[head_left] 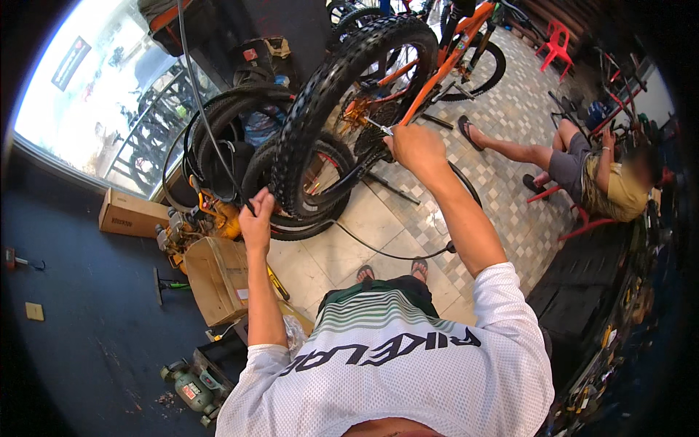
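An orange bicycle [459,51] is held up in front of me, its knobby tyre [320,95] nearest. My right hand [421,151] is closed around a slim silver tool [378,127], beside the rear cassette [386,113] and the orange hub. The tool's exact kind and whether its tip touches the bicycle are unclear. To the left of the tyre, my left hand [256,218] grips a thin dark cable or hose [207,120] that runs down from above.
Loose tyres [240,109] stack against the window. Cardboard boxes [215,280] and a yellow machine [204,222] stand at left, a green compressor [191,386] lower down. A black hose [386,255] loops across the floor. At right a person [601,171] sits on a red stool.
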The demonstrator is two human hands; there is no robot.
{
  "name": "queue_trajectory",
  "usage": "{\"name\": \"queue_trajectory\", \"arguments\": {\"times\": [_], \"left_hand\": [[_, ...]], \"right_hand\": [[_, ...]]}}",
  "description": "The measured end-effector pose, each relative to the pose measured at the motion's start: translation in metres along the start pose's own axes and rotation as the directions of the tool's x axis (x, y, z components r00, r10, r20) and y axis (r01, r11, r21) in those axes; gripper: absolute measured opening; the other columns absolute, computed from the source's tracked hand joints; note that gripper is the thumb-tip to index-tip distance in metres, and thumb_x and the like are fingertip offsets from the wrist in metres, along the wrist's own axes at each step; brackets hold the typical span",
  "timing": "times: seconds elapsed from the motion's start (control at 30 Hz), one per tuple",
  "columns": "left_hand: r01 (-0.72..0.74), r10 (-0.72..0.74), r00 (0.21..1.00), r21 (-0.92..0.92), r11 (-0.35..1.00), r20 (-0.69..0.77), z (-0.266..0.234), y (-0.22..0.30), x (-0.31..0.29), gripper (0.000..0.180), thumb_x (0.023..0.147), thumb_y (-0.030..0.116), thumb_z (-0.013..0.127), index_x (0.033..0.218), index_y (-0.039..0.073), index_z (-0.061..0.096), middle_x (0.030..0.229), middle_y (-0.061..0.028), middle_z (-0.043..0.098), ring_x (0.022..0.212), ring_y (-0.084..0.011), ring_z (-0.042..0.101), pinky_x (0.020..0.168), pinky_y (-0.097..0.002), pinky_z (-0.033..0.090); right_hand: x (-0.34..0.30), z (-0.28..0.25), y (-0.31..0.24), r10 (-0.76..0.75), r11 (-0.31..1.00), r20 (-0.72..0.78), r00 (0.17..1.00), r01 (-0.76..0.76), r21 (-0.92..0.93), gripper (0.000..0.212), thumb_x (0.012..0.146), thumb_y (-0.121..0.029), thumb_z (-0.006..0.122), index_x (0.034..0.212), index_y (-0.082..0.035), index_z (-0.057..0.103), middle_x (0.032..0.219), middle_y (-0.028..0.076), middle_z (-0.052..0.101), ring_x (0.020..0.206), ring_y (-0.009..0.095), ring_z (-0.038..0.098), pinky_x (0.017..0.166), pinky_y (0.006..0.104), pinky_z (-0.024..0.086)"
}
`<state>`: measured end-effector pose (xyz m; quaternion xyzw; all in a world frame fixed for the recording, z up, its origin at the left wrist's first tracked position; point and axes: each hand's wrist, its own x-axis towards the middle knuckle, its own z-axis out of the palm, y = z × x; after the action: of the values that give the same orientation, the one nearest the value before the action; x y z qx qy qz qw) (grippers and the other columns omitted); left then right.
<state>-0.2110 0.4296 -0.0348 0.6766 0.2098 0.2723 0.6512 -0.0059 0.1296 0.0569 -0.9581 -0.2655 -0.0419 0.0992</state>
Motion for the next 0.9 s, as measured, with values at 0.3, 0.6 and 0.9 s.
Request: {"name": "queue_trajectory", "arguments": {"times": [0.3, 0.6, 0.9], "left_hand": [[-0.245, 0.245, 0.969, 0.120, 0.962, 0.013, 0.049, 0.036, 0.009, 0.041, 0.091, 0.021, 0.077, 0.071, 0.002, 0.046, 0.076, 0.0016, 0.052, 0.075, -0.0102, 0.047, 0.092, -0.0319, 0.047], [0.077, -0.056, 0.996, 0.408, 0.910, -0.063, 0.016, -0.014, 0.011, 0.052, 0.099, 0.042, 0.062, 0.116, -0.007, 0.068, 0.109, -0.0130, 0.071, 0.099, -0.0161, 0.063, 0.091, -0.0302, 0.046], [-0.030, 0.031, 0.998, 0.018, 0.999, -0.055, 0.015, 0.030, 0.008, 0.048, 0.100, 0.040, 0.062, 0.121, -0.003, 0.068, 0.106, -0.0076, 0.070, 0.091, -0.0137, 0.062, 0.083, -0.0286, 0.050]], "right_hand": [[0.016, -0.013, 0.000, 0.025, 1.000, 0.086, 0.996, -0.024, -0.015, 0.035, 0.093, -0.037, 0.063, 0.093, -0.004, 0.075, 0.092, 0.019, 0.073, 0.090, 0.036, 0.072, 0.077, 0.0465, 0.058], [0.011, -0.021, 0.007, 0.074, 0.997, 0.117, 0.990, -0.073, -0.008, 0.036, 0.092, -0.038, 0.063, 0.095, -0.004, 0.075, 0.094, 0.018, 0.073, 0.092, 0.036, 0.072, 0.080, 0.0469, 0.057], [-0.038, 0.006, 0.011, -0.069, 0.976, 0.276, 0.959, 0.008, 0.216, 0.039, 0.093, -0.043, 0.063, 0.106, -0.007, 0.072, 0.088, 0.020, 0.071, 0.086, 0.040, 0.068, 0.077, 0.0493, 0.053]]}}
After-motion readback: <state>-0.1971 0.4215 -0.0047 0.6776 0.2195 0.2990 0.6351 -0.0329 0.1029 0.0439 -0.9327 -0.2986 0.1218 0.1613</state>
